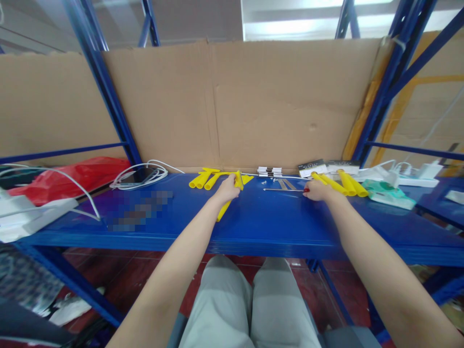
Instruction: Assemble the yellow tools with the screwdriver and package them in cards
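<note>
My left hand [228,189] is closed around a yellow plastic tube-shaped part [224,210], whose lower end slants toward the table's front edge. Several similar yellow tubes [200,181] lie just left of that hand. On the right, my right hand [316,190] grips the red handle of a screwdriver [284,190]. Its long thin metal shaft points left, low over the table. Flat metal strips [286,184] and tiny pieces [264,182] are behind the shaft. More yellow tubes [347,182] lie beside and beyond my right hand.
The blue table [268,222] is backed by a cardboard wall [282,101]. Bundled white cables [269,171], printed boxes [311,167] and a green packet [388,194] line the back and right. Leftward are a coiled cable [139,180], red bag [79,176] and white power strip [32,217].
</note>
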The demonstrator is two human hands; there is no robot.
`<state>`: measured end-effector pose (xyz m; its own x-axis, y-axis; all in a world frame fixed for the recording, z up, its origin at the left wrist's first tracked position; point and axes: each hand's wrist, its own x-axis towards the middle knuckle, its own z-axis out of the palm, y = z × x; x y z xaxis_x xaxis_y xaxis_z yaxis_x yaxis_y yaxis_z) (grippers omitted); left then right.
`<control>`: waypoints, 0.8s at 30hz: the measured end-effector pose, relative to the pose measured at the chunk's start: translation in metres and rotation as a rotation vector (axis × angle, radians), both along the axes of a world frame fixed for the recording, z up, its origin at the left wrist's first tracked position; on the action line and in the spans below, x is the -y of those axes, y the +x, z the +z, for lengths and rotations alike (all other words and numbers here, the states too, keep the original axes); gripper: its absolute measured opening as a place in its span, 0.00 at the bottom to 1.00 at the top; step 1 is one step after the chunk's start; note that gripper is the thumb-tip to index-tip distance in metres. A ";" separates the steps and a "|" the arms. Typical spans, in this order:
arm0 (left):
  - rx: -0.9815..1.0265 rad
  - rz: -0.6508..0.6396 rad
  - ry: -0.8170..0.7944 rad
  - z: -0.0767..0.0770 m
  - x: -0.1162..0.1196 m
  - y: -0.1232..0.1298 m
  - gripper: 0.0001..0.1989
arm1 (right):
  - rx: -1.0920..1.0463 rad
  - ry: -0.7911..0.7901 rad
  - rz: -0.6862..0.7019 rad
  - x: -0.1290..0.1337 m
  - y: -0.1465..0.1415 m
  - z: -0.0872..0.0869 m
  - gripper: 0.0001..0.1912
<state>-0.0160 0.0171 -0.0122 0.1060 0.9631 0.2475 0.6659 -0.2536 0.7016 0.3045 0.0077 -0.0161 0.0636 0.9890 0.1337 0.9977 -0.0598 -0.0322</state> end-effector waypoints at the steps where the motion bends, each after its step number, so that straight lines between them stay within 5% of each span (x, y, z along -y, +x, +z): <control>1: 0.003 -0.004 -0.005 0.000 0.000 0.000 0.20 | -0.017 0.000 0.003 -0.002 0.003 -0.001 0.14; 16: 0.246 0.058 -0.056 0.013 0.009 0.006 0.29 | -0.056 0.059 0.051 -0.006 0.006 -0.004 0.16; 24: 0.085 0.035 0.056 -0.007 -0.006 0.005 0.26 | -0.088 0.118 0.108 -0.007 0.005 -0.005 0.16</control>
<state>-0.0114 0.0227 -0.0195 0.0492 0.9501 0.3081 0.6134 -0.2722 0.7414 0.3096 0.0149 -0.0212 -0.0258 0.9685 0.2477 0.9911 0.0572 -0.1202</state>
